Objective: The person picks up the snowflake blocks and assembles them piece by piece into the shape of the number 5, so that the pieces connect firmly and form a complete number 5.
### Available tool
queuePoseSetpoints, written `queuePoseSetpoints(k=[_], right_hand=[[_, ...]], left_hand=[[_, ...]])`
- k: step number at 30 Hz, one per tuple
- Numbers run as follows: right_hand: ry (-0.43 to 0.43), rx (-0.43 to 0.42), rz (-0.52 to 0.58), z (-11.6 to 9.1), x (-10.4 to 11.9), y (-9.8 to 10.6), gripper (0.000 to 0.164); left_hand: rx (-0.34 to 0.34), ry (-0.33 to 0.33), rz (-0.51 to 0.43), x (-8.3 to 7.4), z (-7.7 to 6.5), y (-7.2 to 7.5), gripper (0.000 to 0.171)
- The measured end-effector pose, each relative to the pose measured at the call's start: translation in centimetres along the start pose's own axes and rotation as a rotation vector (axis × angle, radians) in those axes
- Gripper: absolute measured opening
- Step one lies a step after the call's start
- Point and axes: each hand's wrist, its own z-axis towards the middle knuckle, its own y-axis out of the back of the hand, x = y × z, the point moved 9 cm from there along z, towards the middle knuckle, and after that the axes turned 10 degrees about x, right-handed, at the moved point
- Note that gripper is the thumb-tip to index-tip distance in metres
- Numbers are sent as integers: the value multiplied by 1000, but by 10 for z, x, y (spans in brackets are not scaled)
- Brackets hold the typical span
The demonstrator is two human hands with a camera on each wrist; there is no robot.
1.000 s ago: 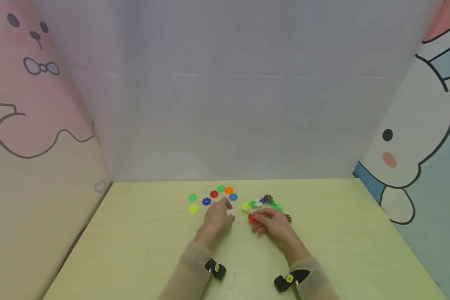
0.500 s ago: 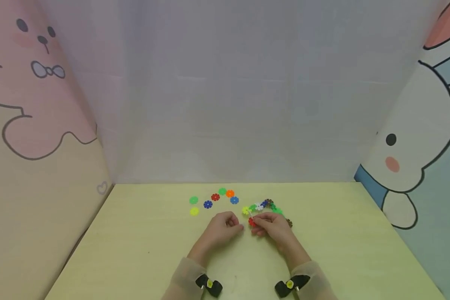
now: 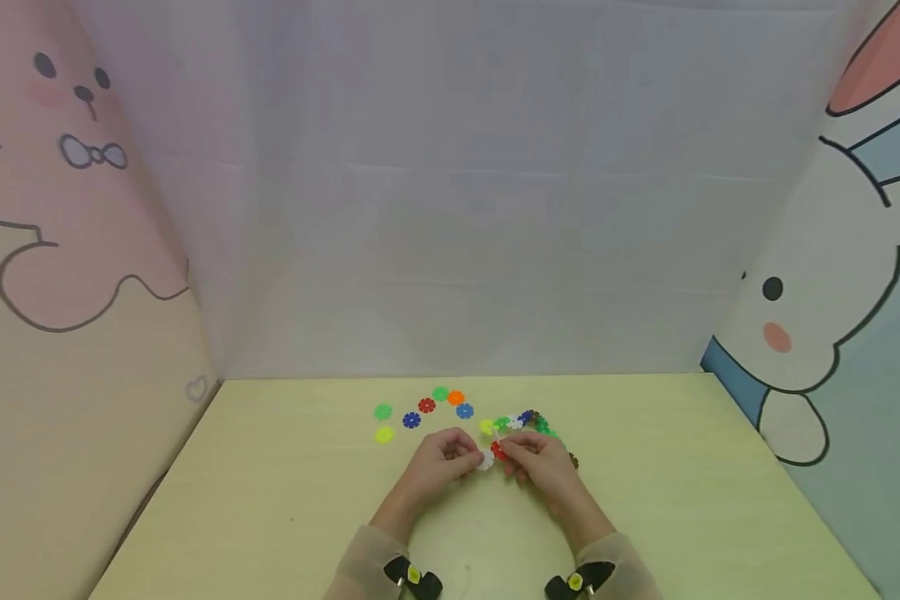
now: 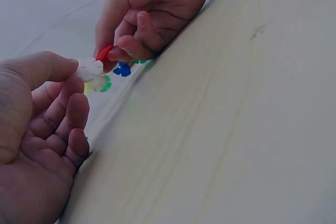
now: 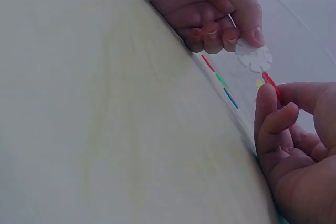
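I see white disc [image 5: 253, 57] over table [image 3: 270, 500], pinched in left hand [image 3: 441, 460]. Red disc [image 3: 498, 451] just right, pinched in right hand [image 3: 546, 462]; can't tell if they touch. Far side of right hand: cluster of coloured discs [image 3: 527, 416]. Loose discs [image 3: 427, 406] beyond left hand. White cloth [image 3: 450, 208] behind.

Head view faces forward and down — wrist views, closer in, share the white disc [image 5: 254, 59].

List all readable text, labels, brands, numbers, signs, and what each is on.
No readable words, labels, brands or numbers.
Sign, no text: heart outline on the left panel.
White disc, red disc: no lettering visible.
Black wrist gear: too small to tell.
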Motion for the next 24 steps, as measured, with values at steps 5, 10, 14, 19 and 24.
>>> queuePoseSetpoints(k=[5, 10, 14, 19, 24], right_hand=[[7, 13, 9, 3, -4, 0, 24], [37, 33, 15, 7, -3, 2, 25], [55, 35, 32, 9, -1, 5, 24], [50, 35, 25, 10, -2, 4, 25], [55, 20, 21, 10, -4, 3, 22]], left_hand=[[-8, -2, 15, 2, 0, 1, 12], [-23, -11, 37, 2, 4, 3, 13], [-46, 2, 46, 3, 7, 5, 13], [-53, 5, 42, 3, 6, 6, 14], [-50, -8, 52, 3, 5, 6, 15]])
